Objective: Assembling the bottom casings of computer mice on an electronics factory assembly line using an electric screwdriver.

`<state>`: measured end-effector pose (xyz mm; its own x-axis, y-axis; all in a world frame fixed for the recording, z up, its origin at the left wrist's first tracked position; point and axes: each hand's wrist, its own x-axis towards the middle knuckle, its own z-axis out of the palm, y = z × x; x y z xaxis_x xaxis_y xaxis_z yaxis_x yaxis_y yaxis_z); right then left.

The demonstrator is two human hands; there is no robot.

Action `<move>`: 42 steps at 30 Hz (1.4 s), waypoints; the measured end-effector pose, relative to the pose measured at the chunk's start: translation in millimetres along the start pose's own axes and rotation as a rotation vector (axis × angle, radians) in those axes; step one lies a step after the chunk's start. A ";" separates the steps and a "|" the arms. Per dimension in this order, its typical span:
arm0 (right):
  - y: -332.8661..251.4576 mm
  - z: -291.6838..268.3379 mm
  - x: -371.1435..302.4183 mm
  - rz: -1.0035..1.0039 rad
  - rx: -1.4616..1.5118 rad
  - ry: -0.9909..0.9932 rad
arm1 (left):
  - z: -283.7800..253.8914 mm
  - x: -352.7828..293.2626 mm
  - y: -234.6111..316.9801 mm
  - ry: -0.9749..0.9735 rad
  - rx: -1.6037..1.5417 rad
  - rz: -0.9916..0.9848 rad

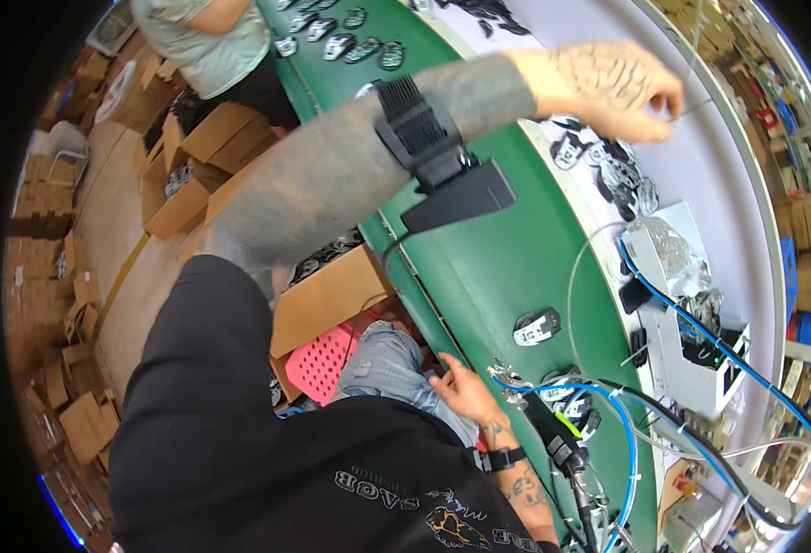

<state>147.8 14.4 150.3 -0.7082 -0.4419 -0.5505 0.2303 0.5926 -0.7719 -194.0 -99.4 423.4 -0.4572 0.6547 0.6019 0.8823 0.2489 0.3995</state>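
My left arm reaches across the green conveyor belt [516, 249]. My left hand [617, 88] is above the white ledge on the far side, its fingers curled in a pinch near a thin cord. What they hold, if anything, I cannot make out. My right hand [465, 392] is low, near the belt's close edge above my jeans, with fingers stretched out and nothing in them. A black-and-white oval part [536, 327] lies on the belt beyond it. To the right of that hand is a black powered screwdriver [558, 433] with a yellow-green stripe.
Several similar parts [339, 46] lie further up the belt, and a pile [617, 175] sits on the ledge. A white box-shaped unit [700, 359] stands at right, with blue hoses [631, 433] looping nearby. Cardboard boxes [332, 300] and another person [212, 46] are at left.
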 end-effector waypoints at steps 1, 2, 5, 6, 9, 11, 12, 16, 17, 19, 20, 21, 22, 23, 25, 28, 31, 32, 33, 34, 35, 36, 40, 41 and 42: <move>-25.2 -11.1 2.4 -0.025 -0.016 -0.021 | -22.0 4.2 7.0 0.002 0.040 -0.011; -43.9 -15.1 4.5 -0.054 0.022 -0.027 | -43.9 12.1 8.7 0.016 0.092 0.004; -87.8 -14.4 -2.6 -0.198 0.189 -0.053 | -89.7 10.1 28.0 0.058 0.052 -0.092; -85.0 -14.7 -4.6 -0.238 0.298 -0.086 | -91.2 11.8 35.3 0.107 0.038 -0.024; -133.8 -26.5 -23.3 -0.360 0.385 -0.056 | -58.8 -6.9 53.2 0.266 -0.091 0.051; -166.2 -44.3 -25.3 -0.521 0.485 0.072 | -23.7 -36.5 62.9 0.204 -0.160 -0.138; -184.5 -50.9 -27.0 -0.589 0.669 0.104 | -6.6 -52.4 61.9 0.203 -0.171 -0.210; -234.7 -75.7 -22.4 -0.414 0.577 0.461 | 55.3 -68.0 63.1 0.142 -0.344 -0.371; -239.3 -75.1 -17.3 -0.230 0.309 0.576 | 65.0 -70.4 60.6 0.114 -0.370 -0.345; -231.7 -70.1 -0.3 -0.233 0.446 0.719 | 86.1 -67.4 49.1 0.123 -0.326 -0.246; -218.1 -64.6 13.2 -0.215 0.502 0.778 | 97.8 -72.0 40.6 0.129 -0.254 -0.221; -210.6 -64.1 21.4 -0.197 0.559 0.836 | 106.7 -78.5 31.3 0.139 -0.187 -0.196; -224.3 -68.0 18.2 -0.120 0.555 0.807 | 107.4 -86.0 23.0 0.112 -0.078 -0.164; -237.3 -72.7 13.2 -0.043 0.554 0.787 | 110.9 -86.7 18.6 0.093 0.024 -0.119; -235.8 -73.1 20.0 -0.022 0.616 0.793 | 125.0 -79.4 17.4 0.008 0.080 0.036; -209.8 -78.8 25.2 -0.038 0.750 0.844 | 156.3 -61.5 18.9 -0.048 0.017 0.145; -193.4 -68.7 -5.2 -0.101 0.784 0.638 | 182.7 -60.8 0.6 -0.128 -0.204 0.052; -172.7 -58.6 -16.8 -0.096 0.660 0.603 | 188.8 -54.3 1.0 -0.179 -0.299 0.032; -150.9 -47.0 -30.5 -0.071 0.543 0.559 | 194.1 -50.7 0.7 -0.191 -0.313 0.067; -135.1 -32.9 -49.7 0.009 0.491 0.542 | 198.7 -46.6 1.9 -0.239 -0.340 0.004; -108.2 -13.9 -64.5 0.098 0.454 0.553 | 206.7 -36.7 8.7 -0.280 -0.370 -0.050; -75.1 15.4 -76.1 0.075 0.418 0.679 | 216.2 -31.8 13.2 -0.275 -0.393 -0.021; -22.4 82.7 -130.7 0.420 0.600 0.817 | 228.9 -9.0 18.7 -0.365 -0.395 0.025; -16.8 90.1 -142.4 0.487 0.644 0.859 | 227.6 -1.6 22.4 -0.390 -0.385 0.014; -7.6 98.1 -152.5 0.546 0.634 0.931 | 227.2 9.5 30.0 -0.461 -0.364 0.047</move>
<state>319.5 11.2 208.9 -0.5619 0.5555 -0.6129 0.7398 0.0059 -0.6729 -146.5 76.5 284.1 -0.2511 0.9221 0.2944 0.7680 0.0046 0.6405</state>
